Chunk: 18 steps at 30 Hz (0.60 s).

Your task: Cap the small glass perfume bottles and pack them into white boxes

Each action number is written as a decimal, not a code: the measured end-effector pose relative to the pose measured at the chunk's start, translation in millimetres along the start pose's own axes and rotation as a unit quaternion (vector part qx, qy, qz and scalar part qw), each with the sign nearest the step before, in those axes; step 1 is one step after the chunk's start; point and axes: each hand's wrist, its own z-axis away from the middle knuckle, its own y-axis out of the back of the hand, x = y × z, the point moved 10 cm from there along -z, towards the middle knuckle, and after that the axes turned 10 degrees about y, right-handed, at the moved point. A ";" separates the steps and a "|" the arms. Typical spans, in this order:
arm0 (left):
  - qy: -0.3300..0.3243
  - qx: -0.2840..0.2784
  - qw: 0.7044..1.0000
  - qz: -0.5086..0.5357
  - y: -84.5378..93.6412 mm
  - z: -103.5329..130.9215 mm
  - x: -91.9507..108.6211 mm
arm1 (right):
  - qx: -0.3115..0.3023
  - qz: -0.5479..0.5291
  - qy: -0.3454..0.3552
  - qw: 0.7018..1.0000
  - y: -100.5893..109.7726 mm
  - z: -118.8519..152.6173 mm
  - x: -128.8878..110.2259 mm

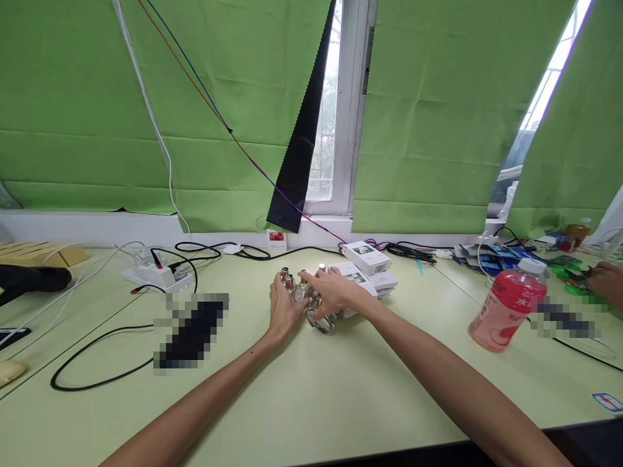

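A cluster of small clear glass bottles (322, 322) with gold and silver caps stands near the middle of the table. My left hand (283, 303) is curled around the left side of the cluster, its fingers against the glass. From the right, my right hand (333, 290) reaches over the bottles, fingers bent around them with the fingertips near the caps. Both hands partly hide the bottles. Just behind my right hand is a stack of white boxes (366, 257) with small pictures printed on them.
A pink drink bottle (509, 305) stands on the right, near another person's hand (606, 283). To the left lie a blurred dark phone-like object (195, 334) and a white power strip (158, 275). Black cables (409, 251) run along the wall; the table's front edge shows below.
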 end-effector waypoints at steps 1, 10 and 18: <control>-0.003 0.000 1.000 -0.006 -0.6 -0.6 -0.4 | 0.003 0.001 0.000 1.000 -0.1 -0.2 0.1; -0.012 -0.013 0.999 -0.033 9.3 2.7 -2.7 | 0.025 0.025 -0.017 0.999 5.9 1.6 -3.4; -0.020 0.028 0.998 -0.053 41.7 21.3 -10.9 | 0.031 0.026 -0.049 0.998 3.1 -1.1 -1.2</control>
